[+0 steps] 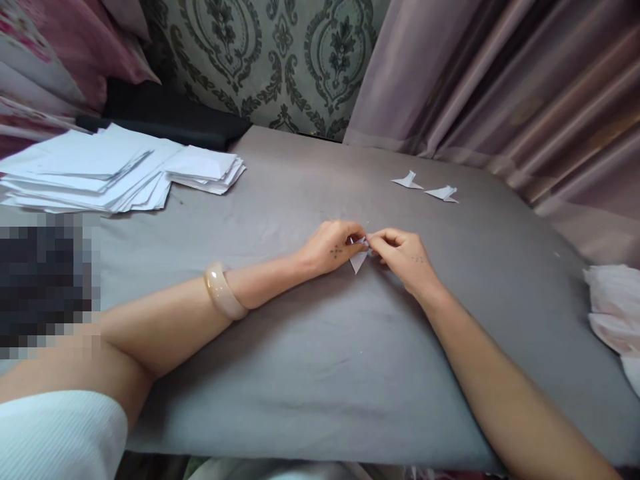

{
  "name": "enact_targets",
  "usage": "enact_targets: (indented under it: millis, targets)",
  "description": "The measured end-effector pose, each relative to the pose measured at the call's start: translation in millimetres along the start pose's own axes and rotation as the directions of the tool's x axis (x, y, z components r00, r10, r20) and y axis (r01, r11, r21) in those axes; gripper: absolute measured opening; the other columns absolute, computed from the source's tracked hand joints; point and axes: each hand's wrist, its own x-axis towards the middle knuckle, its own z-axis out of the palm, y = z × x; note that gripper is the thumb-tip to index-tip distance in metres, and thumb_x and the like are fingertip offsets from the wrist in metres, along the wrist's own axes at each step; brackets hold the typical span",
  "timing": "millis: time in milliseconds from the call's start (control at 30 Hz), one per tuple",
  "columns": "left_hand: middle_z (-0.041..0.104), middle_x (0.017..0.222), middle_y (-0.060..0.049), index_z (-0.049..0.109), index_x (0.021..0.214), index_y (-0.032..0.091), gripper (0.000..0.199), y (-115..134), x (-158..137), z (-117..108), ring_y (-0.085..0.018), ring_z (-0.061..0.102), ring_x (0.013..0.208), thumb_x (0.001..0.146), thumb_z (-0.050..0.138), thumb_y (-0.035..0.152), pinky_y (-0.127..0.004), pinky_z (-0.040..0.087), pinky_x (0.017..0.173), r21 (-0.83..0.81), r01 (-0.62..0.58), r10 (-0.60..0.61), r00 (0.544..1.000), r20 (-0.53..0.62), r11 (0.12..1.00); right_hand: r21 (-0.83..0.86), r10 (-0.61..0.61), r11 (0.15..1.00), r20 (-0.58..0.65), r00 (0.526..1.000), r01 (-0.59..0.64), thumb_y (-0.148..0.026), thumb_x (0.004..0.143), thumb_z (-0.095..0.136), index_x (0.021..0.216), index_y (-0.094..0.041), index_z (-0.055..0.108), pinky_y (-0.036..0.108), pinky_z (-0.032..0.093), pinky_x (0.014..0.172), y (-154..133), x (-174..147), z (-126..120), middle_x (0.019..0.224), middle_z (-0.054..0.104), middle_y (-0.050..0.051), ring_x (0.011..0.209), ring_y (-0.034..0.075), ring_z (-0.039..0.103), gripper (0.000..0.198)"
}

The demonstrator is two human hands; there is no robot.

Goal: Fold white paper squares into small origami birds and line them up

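Between my two hands is a small piece of folded white paper (357, 262), its pointed end sticking out below the fingers. My left hand (331, 247) pinches it from the left, thumb toward the right. From the other side my right hand (401, 255) grips its upper edge with thumb and fingertips. Most of the folded paper is hidden by the fingers, so its full shape cannot be made out. Farther back on the right lie two small folded paper figures, one paper figure (409, 181) beside another paper figure (443, 193).
A large stack of white paper sheets (90, 167) lies at the back left, with a smaller stack of cut paper (205, 167) against it. Behind them is a black item (175, 113). Grey cloth (320, 373) covers the surface. Curtains (450, 80) hang at the back right.
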Motion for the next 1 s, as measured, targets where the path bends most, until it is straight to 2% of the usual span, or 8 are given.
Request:
enact_targets:
  millis: [133, 267, 467, 600, 667, 867, 1000]
  targets:
    - [0.067, 0.071, -0.001, 0.072, 0.086, 0.016, 0.015, 0.7, -0.6, 0.1, -0.011, 0.055, 0.062, 0.082, 0.061, 0.026, -0.022, 0.039, 0.060, -0.030, 0.016, -0.016, 1.000, -0.002, 0.999, 0.041, 0.101, 0.994, -0.005, 0.995, -0.101, -0.035, 0.072, 0.064, 0.068, -0.016, 0.067, 0.024, 0.035, 0.052, -8.1, -3.0, -0.6, 0.061, 0.057, -0.001, 0.055, 0.009, 0.046, 0.019]
    - [0.067, 0.070, -0.001, 0.072, 0.086, 0.016, 0.016, 0.4, -0.9, -0.3, -0.010, 0.054, 0.061, 0.082, 0.060, 0.025, -0.022, 0.038, 0.059, -0.028, 0.004, -0.004, 1.000, 0.004, 1.000, 0.144, 0.249, 0.957, 0.036, 0.968, -0.252, -0.031, 0.071, 0.067, 0.068, -0.016, 0.065, 0.021, 0.027, 0.043, -13.7, -5.1, -1.1, 0.058, 0.053, -0.002, 0.049, 0.007, 0.042, 0.015]
    - [0.067, 0.070, -0.001, 0.073, 0.086, 0.016, 0.016, 1.2, -1.5, -1.1, -0.010, 0.054, 0.061, 0.082, 0.060, 0.024, -0.022, 0.039, 0.060, -0.056, 0.010, -0.010, 1.000, -0.002, 0.998, 0.371, 0.396, 0.818, 0.192, 0.898, -0.440, -0.020, 0.072, 0.066, 0.069, -0.014, 0.060, 0.016, 0.016, 0.033, -12.5, -3.5, -4.3, 0.062, 0.052, -0.002, 0.041, 0.001, 0.033, 0.010]
    - [0.066, 0.068, 0.000, 0.073, 0.085, 0.015, 0.017, 1.1, -1.8, -1.4, -0.010, 0.053, 0.060, 0.082, 0.059, 0.024, -0.022, 0.038, 0.059, -0.057, 0.019, -0.019, 1.000, 0.005, 0.998, 0.465, 0.433, 0.719, 0.283, 0.856, -0.517, -0.015, 0.073, 0.065, 0.064, -0.013, 0.055, 0.014, 0.015, 0.030, -10.3, -0.8, -6.4, 0.060, 0.049, -0.003, 0.038, -0.001, 0.029, 0.013]
    - [0.066, 0.069, -0.001, 0.072, 0.085, 0.015, 0.018, 0.6, -1.9, -1.4, -0.010, 0.053, 0.061, 0.083, 0.058, 0.025, -0.022, 0.038, 0.059, -0.067, 0.019, -0.019, 1.000, 0.007, 0.998, 0.478, 0.443, 0.695, 0.303, 0.844, -0.537, -0.014, 0.074, 0.062, 0.064, -0.013, 0.055, 0.013, 0.015, 0.029, -10.2, -0.2, -6.8, 0.059, 0.050, -0.003, 0.037, -0.001, 0.029, 0.012]
    - [0.066, 0.070, -0.001, 0.072, 0.084, 0.014, 0.020, -1.7, -1.8, -1.1, -0.011, 0.054, 0.063, 0.083, 0.058, 0.028, -0.022, 0.038, 0.060, -0.076, 0.016, -0.015, 1.000, 0.018, 0.997, 0.382, 0.416, 0.804, 0.184, 0.891, -0.455, -0.014, 0.076, 0.062, 0.063, -0.012, 0.057, 0.013, 0.017, 0.029, -12.4, -2.2, -4.6, 0.059, 0.053, -0.001, 0.037, 0.000, 0.033, 0.014]
    - [0.065, 0.070, 0.000, 0.072, 0.086, 0.015, 0.021, -1.7, -1.9, -2.1, -0.011, 0.053, 0.063, 0.084, 0.057, 0.029, -0.022, 0.037, 0.059, -0.067, 0.003, 0.000, 0.999, 0.039, 0.998, 0.379, 0.405, 0.814, 0.174, 0.898, -0.441, -0.014, 0.074, 0.063, 0.065, -0.012, 0.059, 0.013, 0.017, 0.029, -10.6, -2.3, -4.1, 0.061, 0.054, -0.001, 0.037, 0.000, 0.034, 0.011]
